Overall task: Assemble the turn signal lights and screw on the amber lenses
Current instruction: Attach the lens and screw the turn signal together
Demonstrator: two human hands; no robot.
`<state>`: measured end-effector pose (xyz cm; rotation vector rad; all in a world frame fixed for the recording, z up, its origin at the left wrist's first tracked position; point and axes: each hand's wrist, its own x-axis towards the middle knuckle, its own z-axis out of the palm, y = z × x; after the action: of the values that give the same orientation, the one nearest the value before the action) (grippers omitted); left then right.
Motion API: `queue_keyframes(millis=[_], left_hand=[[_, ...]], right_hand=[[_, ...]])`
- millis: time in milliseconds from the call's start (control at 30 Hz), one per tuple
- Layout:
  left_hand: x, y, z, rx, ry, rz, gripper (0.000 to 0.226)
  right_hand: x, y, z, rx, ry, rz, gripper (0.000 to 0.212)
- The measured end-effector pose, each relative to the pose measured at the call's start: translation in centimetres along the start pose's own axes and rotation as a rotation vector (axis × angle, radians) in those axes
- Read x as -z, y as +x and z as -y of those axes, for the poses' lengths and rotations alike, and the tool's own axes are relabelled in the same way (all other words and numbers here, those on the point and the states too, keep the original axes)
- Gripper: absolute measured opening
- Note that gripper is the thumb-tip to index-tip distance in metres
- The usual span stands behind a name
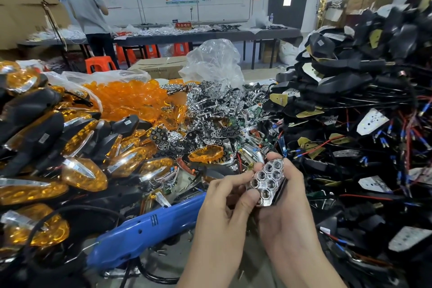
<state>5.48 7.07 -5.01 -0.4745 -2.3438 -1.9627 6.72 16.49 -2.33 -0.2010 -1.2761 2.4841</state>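
A chrome reflector with honeycomb cups sits in a black turn signal housing between both my hands. My right hand grips the housing from behind and the right. My left hand pinches the reflector's left edge with thumb and fingertips. A loose amber lens lies on the pile just beyond my hands. A heap of amber lenses fills a bag at the back left. Loose chrome reflectors are piled in the middle.
Finished amber signals are stacked at the left. A blue electric screwdriver lies in front of them, left of my hands. Black housings with wires tower at the right. A person stands at a far table.
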Motion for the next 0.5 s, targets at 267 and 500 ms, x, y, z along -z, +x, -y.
queue_keyframes(millis=[267,500], left_hand=[[0.37,0.45,-0.35,0.071,-0.103,0.032,0.029],[0.29,0.21,-0.31,0.085,-0.115,0.007,0.025]], right_hand=[[0.26,-0.07,-0.32,-0.029,-0.001,0.028,0.024],[0.48,0.14,-0.62,-0.037,0.009,0.013,0.024]])
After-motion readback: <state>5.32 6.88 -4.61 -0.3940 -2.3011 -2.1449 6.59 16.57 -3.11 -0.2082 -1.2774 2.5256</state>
